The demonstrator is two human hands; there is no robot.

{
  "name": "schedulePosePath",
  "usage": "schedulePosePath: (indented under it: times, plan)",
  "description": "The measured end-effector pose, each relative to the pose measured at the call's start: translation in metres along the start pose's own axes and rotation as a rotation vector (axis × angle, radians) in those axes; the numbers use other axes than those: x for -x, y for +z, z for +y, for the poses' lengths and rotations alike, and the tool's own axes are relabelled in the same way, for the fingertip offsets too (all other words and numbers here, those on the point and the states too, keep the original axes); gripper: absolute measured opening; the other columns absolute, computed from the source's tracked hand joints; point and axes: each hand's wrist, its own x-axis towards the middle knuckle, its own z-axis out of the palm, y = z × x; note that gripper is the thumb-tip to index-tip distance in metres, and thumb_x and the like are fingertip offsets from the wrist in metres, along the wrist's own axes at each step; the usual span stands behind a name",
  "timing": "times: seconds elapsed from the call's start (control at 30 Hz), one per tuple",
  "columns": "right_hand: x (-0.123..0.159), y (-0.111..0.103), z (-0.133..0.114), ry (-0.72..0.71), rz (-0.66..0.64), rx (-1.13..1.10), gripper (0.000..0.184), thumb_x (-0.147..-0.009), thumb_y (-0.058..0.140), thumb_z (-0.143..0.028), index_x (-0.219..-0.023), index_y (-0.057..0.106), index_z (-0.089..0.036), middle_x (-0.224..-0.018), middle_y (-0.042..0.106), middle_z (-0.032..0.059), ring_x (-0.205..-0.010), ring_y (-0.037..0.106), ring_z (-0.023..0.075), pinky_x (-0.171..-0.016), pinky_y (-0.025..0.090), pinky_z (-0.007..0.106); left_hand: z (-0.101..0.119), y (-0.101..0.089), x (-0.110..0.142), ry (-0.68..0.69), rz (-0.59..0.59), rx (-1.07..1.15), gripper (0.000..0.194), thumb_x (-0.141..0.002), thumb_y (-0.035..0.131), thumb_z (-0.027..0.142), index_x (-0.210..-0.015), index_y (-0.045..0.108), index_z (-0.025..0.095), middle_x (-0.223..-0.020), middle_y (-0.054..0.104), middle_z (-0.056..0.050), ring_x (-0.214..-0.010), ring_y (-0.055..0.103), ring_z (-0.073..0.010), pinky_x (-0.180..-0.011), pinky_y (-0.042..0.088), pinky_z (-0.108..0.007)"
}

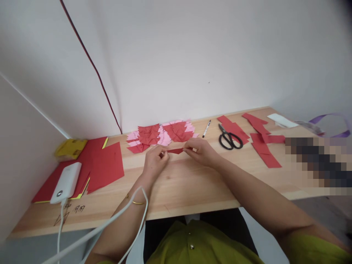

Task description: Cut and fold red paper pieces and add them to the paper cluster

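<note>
Between my hands, just above the wooden table (189,187), stretches a small strip of red paper (175,150). My left hand (156,158) pinches its left end, and my right hand (200,151) pinches the right end between thumb and finger. The strip looks folded, though its ends are hidden by my fingers. Right behind my hands lies a pile of folded red paper pieces (148,134), mixed with pink paper pieces (164,137).
Black-handled scissors (230,140) rest by a pen (206,129) and cut red paper (265,150) on the right. At left, a white power bank (66,182) with a white cable (104,223) lies on red sheets (106,168), near a yellow packet (70,148). The wall borders the table's back.
</note>
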Motion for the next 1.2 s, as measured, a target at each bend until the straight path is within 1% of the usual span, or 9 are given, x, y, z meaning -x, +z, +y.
schedulePosePath:
  times: [0.23,0.43,0.5,0.6,0.7,0.8,0.93,1.03,1.2]
  plan:
    - [-0.002,-0.005,-0.001,0.144,-0.025,-0.148,0.018,-0.082,0.054,-0.025,-0.066,0.055,-0.017,-0.062,0.053,-0.0001,-0.059,0.048,0.0114,-0.058,0.035,0.024,-0.009,-0.008,-0.004,-0.064,-0.061,-0.014,0.012,-0.074,0.049,0.014,-0.067,0.058,0.017,-0.064,0.057,0.000,-0.059,0.049,-0.0117,-0.058,0.036,-0.023]
    - [-0.003,-0.010,-0.003,0.341,-0.109,-0.324,0.026,-0.080,0.057,-0.038,-0.065,0.055,-0.017,-0.061,0.050,-0.0020,-0.058,0.044,0.0101,-0.055,0.033,0.023,-0.008,-0.015,-0.007,-0.261,-0.148,0.291,0.009,-0.074,0.055,0.021,-0.068,0.061,0.017,-0.057,0.052,0.002,-0.052,0.044,-0.0101,-0.050,0.032,-0.021]
    - [-0.003,-0.013,-0.002,0.395,-0.114,-0.385,0.027,-0.078,0.058,-0.040,-0.065,0.055,-0.016,-0.059,0.047,-0.0030,-0.056,0.042,0.0093,-0.053,0.032,0.023,-0.006,-0.018,-0.009,-0.334,-0.125,0.398,0.011,-0.074,0.056,0.024,-0.069,0.061,0.016,-0.054,0.052,0.002,-0.050,0.044,-0.0095,-0.050,0.033,-0.021]
    - [-0.002,-0.014,0.003,0.448,-0.066,-0.456,0.027,-0.078,0.059,-0.041,-0.068,0.057,-0.016,-0.064,0.052,-0.0015,-0.060,0.045,0.0100,-0.057,0.035,0.023,-0.002,-0.017,-0.010,-0.417,-0.067,0.598,0.016,-0.078,0.057,0.031,-0.077,0.063,0.016,-0.053,0.052,0.003,-0.050,0.047,-0.0094,-0.055,0.038,-0.022]
    - [-0.001,-0.010,0.007,0.466,-0.041,-0.486,0.028,-0.078,0.059,-0.042,-0.069,0.059,-0.015,-0.066,0.054,-0.0009,-0.062,0.047,0.0102,-0.059,0.036,0.024,0.002,-0.008,-0.007,-0.443,-0.123,0.761,0.021,-0.078,0.060,0.034,-0.089,0.063,0.016,-0.056,0.055,0.003,-0.052,0.049,-0.0093,-0.057,0.039,-0.023]
    - [-0.001,-0.005,0.007,0.475,-0.064,-0.496,0.030,-0.078,0.060,-0.045,-0.070,0.059,-0.016,-0.062,0.052,-0.0023,-0.057,0.044,0.0094,-0.055,0.033,0.023,0.006,0.005,-0.002,-0.452,-0.182,0.763,0.021,-0.077,0.063,0.035,-0.069,0.059,0.015,-0.053,0.055,0.003,-0.051,0.049,-0.0088,-0.056,0.037,-0.022]
    - [-0.002,-0.001,0.002,0.450,-0.087,-0.481,0.033,-0.079,0.058,-0.046,-0.068,0.060,-0.015,-0.063,0.054,-0.0008,-0.059,0.047,0.0103,-0.057,0.036,0.024,0.007,0.012,0.002,-0.466,-0.096,0.746,0.033,-0.076,0.064,0.037,-0.054,0.051,0.016,-0.050,0.054,0.002,-0.050,0.049,-0.0093,-0.056,0.038,-0.023]
    - [-0.002,0.000,0.001,0.436,-0.064,-0.483,0.035,-0.082,0.053,-0.047,-0.068,0.060,-0.016,-0.065,0.057,0.0005,-0.061,0.050,0.0111,-0.059,0.039,0.024,0.006,0.012,0.002,-0.475,-0.119,0.778,0.032,-0.077,0.063,0.039,-0.057,0.054,0.015,-0.052,0.055,0.001,-0.052,0.051,-0.0099,-0.058,0.040,-0.024]
    - [-0.002,0.003,0.002,0.434,-0.049,-0.476,0.036,-0.082,0.053,-0.048,-0.068,0.061,-0.016,-0.063,0.056,0.0005,-0.060,0.049,0.0109,-0.057,0.038,0.024,0.008,0.016,0.004,-0.544,-0.288,0.859,0.026,-0.068,0.071,0.035,-0.076,0.064,0.012,-0.061,0.061,-0.002,-0.051,0.049,-0.0089,-0.054,0.039,-0.023]
